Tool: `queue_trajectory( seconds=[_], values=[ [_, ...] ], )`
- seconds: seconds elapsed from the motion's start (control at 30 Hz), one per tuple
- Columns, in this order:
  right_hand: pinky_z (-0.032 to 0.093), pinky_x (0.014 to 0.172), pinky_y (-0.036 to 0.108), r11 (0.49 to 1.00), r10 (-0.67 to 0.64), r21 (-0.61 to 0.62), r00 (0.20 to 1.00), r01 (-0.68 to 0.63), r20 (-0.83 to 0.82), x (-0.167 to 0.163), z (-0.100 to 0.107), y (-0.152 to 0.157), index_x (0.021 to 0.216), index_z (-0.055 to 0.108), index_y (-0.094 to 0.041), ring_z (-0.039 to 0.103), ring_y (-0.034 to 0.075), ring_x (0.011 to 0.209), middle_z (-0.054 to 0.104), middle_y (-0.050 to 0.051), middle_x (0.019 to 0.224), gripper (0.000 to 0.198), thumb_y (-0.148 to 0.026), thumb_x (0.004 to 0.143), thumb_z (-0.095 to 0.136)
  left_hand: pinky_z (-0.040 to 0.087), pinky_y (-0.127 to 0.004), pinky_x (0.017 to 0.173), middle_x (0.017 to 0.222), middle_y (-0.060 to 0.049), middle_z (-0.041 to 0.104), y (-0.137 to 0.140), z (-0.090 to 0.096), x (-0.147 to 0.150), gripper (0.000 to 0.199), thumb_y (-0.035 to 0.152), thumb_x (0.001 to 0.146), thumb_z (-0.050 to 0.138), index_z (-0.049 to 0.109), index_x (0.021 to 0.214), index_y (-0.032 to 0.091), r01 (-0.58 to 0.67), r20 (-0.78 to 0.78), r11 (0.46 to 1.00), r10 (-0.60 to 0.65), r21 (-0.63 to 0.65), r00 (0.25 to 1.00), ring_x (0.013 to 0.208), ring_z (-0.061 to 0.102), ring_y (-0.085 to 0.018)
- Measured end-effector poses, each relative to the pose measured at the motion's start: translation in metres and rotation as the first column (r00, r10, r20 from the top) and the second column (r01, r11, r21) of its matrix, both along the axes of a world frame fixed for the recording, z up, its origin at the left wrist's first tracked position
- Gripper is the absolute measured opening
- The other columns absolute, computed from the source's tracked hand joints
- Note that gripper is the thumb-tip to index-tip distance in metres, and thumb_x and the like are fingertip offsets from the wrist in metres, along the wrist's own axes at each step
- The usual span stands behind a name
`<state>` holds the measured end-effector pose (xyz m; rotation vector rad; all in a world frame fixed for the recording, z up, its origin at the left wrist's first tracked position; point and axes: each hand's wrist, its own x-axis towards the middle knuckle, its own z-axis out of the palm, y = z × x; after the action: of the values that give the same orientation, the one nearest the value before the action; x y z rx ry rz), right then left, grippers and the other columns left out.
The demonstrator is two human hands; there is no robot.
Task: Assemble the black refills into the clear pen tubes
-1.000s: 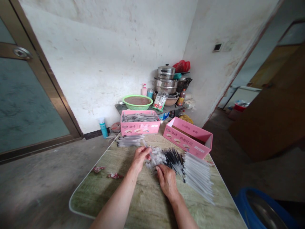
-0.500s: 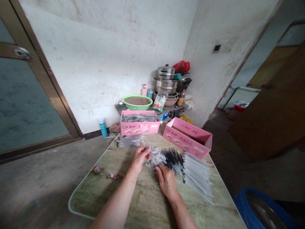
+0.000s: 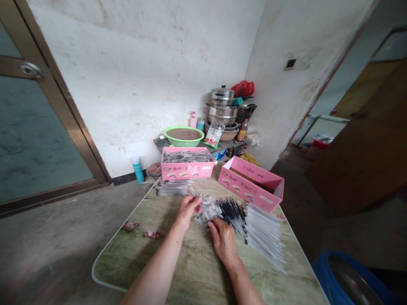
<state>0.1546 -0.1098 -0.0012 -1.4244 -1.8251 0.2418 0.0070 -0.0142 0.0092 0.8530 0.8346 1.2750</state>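
Observation:
My left hand (image 3: 187, 210) is closed, thumb against fingers, on a slim translucent pen (image 3: 193, 192) whose tip end sticks out beyond the fingers. Right beside it lies a loose heap of small clear pen caps (image 3: 211, 207). At the heap's near edge, my right hand (image 3: 223, 238) has its fingers curled in and the thumb close to the index finger; what they pinch is hidden. Black-tipped pen parts (image 3: 233, 214) lie right of the caps. Farther right are clear pen barrels (image 3: 265, 235) in a row. Several pens (image 3: 173, 187) lie together at the far left.
A pink box (image 3: 187, 170) filled with pens stands at the table's far edge. Another pink box (image 3: 249, 186) sits right of it, its inside partly visible. Behind are a green basin (image 3: 184, 143) and stacked steel pots (image 3: 222, 112). A blue tub (image 3: 324, 271) stands beside the table (image 3: 136, 258).
Hardly anything differs. Both hands keep their places at the cap heap, and the whole view has shifted very slightly.

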Motion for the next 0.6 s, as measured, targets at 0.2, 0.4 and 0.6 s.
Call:
queue_trajectory(
  seconds=[0.2, 0.4, 0.6],
  values=[
    [0.039, 0.058, 0.023, 0.998, -0.062, -0.023, 0.996, 0.061, -0.058, -0.0002, 0.0024, -0.0006, 0.076, 0.060, -0.019, 0.057, 0.016, 0.059, 0.061, 0.002, 0.066, 0.031, -0.044, 0.093, 0.052, 0.038, -0.021, 0.042, 0.059, -0.001, 0.063, 0.0000, -0.0005, -0.0003, 0.043, 0.049, 0.056, 0.085, 0.065, 0.067, 0.012, -0.009, -0.005, 1.000, 0.009, -0.001, 1.000, 0.042, 0.050, -0.008],
    [0.038, 0.062, 0.024, 1.000, -0.001, -0.032, 1.000, 0.001, -0.010, -0.0010, 0.0029, 0.0000, 0.078, 0.062, -0.019, 0.059, 0.017, 0.064, 0.064, 0.004, 0.069, 0.034, -0.036, 0.099, 0.041, 0.038, -0.020, 0.042, 0.059, 0.000, 0.062, 0.0015, -0.0027, -0.0009, 0.042, 0.048, 0.057, 0.085, 0.065, 0.067, 0.012, -0.006, -0.006, 1.000, 0.006, 0.007, 1.000, 0.042, 0.049, -0.007],
    [0.037, 0.059, 0.023, 0.997, -0.048, -0.068, 0.998, 0.046, -0.035, 0.0006, 0.0008, 0.0001, 0.082, 0.062, -0.018, 0.057, 0.016, 0.061, 0.063, 0.003, 0.069, 0.030, -0.042, 0.094, 0.050, 0.039, -0.020, 0.041, 0.059, -0.001, 0.064, 0.0015, -0.0035, 0.0003, 0.042, 0.047, 0.058, 0.085, 0.064, 0.067, 0.012, -0.007, 0.001, 1.000, 0.007, 0.017, 1.000, 0.042, 0.050, -0.008]
  ],
)
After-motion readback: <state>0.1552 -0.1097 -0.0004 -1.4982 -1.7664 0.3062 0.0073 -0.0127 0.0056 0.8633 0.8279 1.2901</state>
